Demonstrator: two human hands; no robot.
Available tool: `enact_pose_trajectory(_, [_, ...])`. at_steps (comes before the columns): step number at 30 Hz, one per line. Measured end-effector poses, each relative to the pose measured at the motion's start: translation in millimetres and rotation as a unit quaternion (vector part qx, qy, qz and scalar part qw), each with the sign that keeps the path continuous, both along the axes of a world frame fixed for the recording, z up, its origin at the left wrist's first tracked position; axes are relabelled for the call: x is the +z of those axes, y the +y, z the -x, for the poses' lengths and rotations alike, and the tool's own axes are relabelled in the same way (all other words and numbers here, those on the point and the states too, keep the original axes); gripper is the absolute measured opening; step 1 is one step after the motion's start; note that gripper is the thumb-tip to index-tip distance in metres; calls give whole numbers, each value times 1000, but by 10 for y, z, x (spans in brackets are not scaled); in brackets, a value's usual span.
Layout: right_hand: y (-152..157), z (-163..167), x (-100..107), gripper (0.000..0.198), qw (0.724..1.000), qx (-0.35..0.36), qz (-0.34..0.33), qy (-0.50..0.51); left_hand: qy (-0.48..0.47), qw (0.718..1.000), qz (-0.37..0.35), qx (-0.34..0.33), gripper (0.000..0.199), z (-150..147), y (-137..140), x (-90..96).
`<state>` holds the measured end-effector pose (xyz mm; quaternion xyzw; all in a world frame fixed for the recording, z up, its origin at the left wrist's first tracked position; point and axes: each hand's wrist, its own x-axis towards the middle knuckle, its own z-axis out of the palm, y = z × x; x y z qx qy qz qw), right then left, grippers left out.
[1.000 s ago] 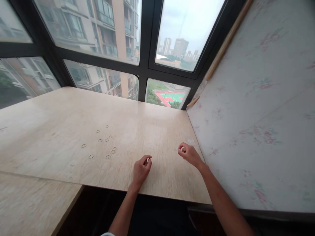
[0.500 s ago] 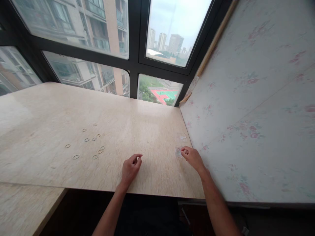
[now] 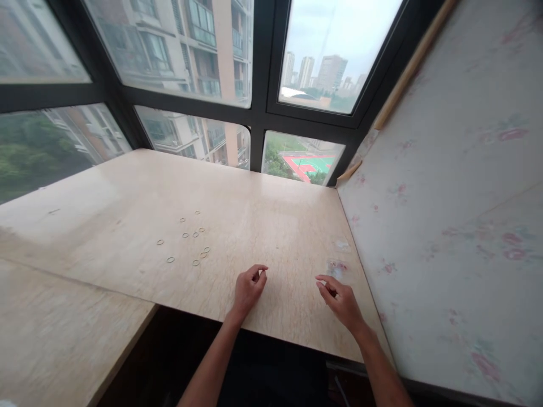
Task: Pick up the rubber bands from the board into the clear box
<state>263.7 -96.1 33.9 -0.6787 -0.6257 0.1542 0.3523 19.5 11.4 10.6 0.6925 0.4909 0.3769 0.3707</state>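
My left hand (image 3: 250, 287) rests over the near part of the pale marble-look tabletop, thumb and index finger closed in a pinch. Whatever is between those fingertips, if anything, is too small to make out. To its right, my right hand (image 3: 340, 299) hovers with its thumb and index finger slightly apart and nothing visible between them. Just beyond it lies a small clear plastic packet (image 3: 337, 268) with some reddish and bluish content. Several thin rings (image 3: 195, 234) lie scattered flat on the tabletop, to the left of both hands.
A second piece of clear plastic (image 3: 341, 245) lies farther back near the flowered wall (image 3: 424, 226), which bounds the right side. Dark-framed windows (image 3: 257, 147) rise behind the tabletop (image 3: 271, 215). At the lower left, another pale surface (image 3: 63, 328) adjoins it.
My right hand has drawn back from the plastic packet towards me, and its fingers have parted. The left hand keeps its pose. The camera view has turned left.
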Motion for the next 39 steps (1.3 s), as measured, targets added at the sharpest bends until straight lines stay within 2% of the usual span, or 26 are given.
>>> enact_pose_trajectory(6, [-14, 255, -225, 35, 1000, 18, 5, 18, 0, 1000, 6, 5, 23, 2, -24, -22])
enact_pose_trajectory(10, [-15, 297, -272, 36, 1000, 16, -5, 2, 2, 1000, 14, 0, 24, 1, -33, 9])
enact_pose_trajectory(14, [-28, 292, -283, 37, 1000, 11, -16, -17, 6, 998, 46, -34, 25, 114, 27, 95])
enact_pose_trajectory(17, [-38, 303, -287, 39, 999, 17, -20, -40, 41, 997, 54, -24, 26, 360, 145, 151])
enact_pose_trajectory(20, [-38, 311, -299, 40, 998, 18, -23, -56, 109, 992, 34, 48, 27, 734, 321, 208])
enact_pose_trajectory(24, [-31, 295, -327, 39, 998, 16, -27, -58, 205, 967, -1, 151, 29, 1304, 617, 351])
enact_pose_trajectory(27, [-25, 274, -342, 40, 998, 13, -31, -57, 279, 939, 4, 201, 30, 1700, 823, 481])
enact_pose_trajectory(30, [-18, 263, -339, 41, 998, 9, -31, -58, 319, 930, 27, 182, 33, 2015, 952, 561])
enact_pose_trajectory(33, [-8, 268, -324, 42, 998, 5, -31, -61, 350, 923, 65, 143, 35, 2209, 994, 571])
enact_pose_trajectory(36, [1, 281, -315, 43, 997, 2, -29, -70, 371, 918, 89, 109, 34, 2274, 991, 539])
enact_pose_trajectory(39, [3, 289, -322, 42, 996, 4, -27, -81, 387, 913, 80, 98, 26, 2259, 992, 495])
